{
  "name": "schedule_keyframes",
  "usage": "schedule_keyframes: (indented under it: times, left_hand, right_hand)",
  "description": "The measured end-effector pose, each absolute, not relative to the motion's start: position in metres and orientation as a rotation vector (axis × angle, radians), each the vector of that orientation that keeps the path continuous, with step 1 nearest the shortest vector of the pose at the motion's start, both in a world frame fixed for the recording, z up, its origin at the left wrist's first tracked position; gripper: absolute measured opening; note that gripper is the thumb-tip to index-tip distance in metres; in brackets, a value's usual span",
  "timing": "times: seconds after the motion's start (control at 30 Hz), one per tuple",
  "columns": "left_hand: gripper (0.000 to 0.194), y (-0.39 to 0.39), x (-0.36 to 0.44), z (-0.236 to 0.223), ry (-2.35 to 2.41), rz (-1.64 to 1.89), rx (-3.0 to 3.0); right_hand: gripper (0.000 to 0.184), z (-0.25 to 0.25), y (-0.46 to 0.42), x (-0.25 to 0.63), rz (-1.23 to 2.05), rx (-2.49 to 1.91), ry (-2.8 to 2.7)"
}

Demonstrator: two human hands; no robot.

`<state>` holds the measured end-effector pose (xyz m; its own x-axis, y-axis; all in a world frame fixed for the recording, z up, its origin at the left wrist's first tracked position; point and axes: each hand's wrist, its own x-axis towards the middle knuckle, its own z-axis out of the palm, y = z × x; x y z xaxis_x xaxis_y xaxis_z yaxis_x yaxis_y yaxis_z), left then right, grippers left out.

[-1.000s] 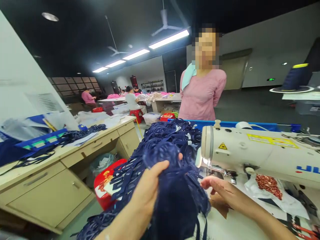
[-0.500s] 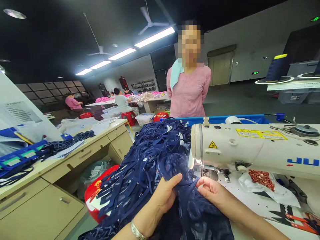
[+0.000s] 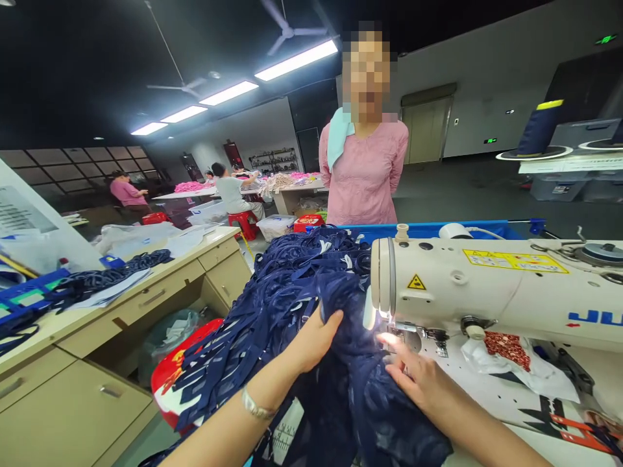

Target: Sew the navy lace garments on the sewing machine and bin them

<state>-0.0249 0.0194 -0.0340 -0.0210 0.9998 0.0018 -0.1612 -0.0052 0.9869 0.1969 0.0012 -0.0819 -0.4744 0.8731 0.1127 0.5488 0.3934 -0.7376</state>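
Observation:
My left hand (image 3: 314, 340) is closed on a navy mesh bra (image 3: 343, 295), its thumb on top and the other fingers hidden beneath the cloth. A silver bracelet (image 3: 256, 405) circles that wrist. My right hand (image 3: 413, 370) lies at the right edge of the bra, thumb and index finger apart, the fingertips lit by the machine's lamp and slightly blurred. Just beyond those fingertips is the needle area (image 3: 389, 322) of a white sewing machine (image 3: 438, 275). More navy fabric (image 3: 389, 415) drapes below both hands.
A heap of navy strapped garments (image 3: 263, 305) spreads left of the machine, partly over a red stool (image 3: 170, 363). Red-handled snips (image 3: 579, 431) and a white cloth pouch (image 3: 516, 363) lie at right. A drawer desk (image 3: 146, 298) stands left. A person in pink (image 3: 365, 175) faces me.
My left hand has moved slightly left and up, lifting the bra's cloth. My right hand has loosened its pinch, its index finger now stretched toward the needle area. The view has shifted a little.

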Motion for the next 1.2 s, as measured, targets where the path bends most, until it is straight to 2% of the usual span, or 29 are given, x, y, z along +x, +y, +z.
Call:
schedule_keyframes:
  times: [0.13,0.27,0.4,0.7,0.93,1.13,1.2]
  left_hand:
    - [0.032,0.053,-0.011,-0.040,1.311,1.376,1.584]
    - [0.035,0.072,0.005,-0.045,1.350,1.371,1.712]
    - [0.039,0.077,0.014,-0.051,1.382,1.357,1.873]
    - [0.047,0.076,0.006,-0.065,1.492,1.371,2.007]
    - [0.052,0.049,-0.008,-0.076,1.831,1.258,2.203]
    - [0.086,0.049,0.000,-0.070,2.232,0.976,2.448]
    - [0.089,0.056,0.006,-0.066,2.318,0.916,2.471]
  right_hand:
    - [0.039,-0.080,0.001,0.199,0.520,-1.356,-2.424]
    - [0.042,-0.071,0.002,0.193,0.349,-1.639,-2.626]
    - [0.056,-0.070,0.002,0.187,0.280,-1.768,-2.703]
    - [0.060,-0.079,0.005,0.188,0.275,-1.746,-2.675]
    - [0.038,-0.088,0.005,0.193,0.201,-1.525,-2.483]
    - [0.038,-0.082,0.003,0.194,0.282,-1.498,-2.471]
    - [0.040,-0.078,0.003,0.194,0.300,-1.498,-2.469]
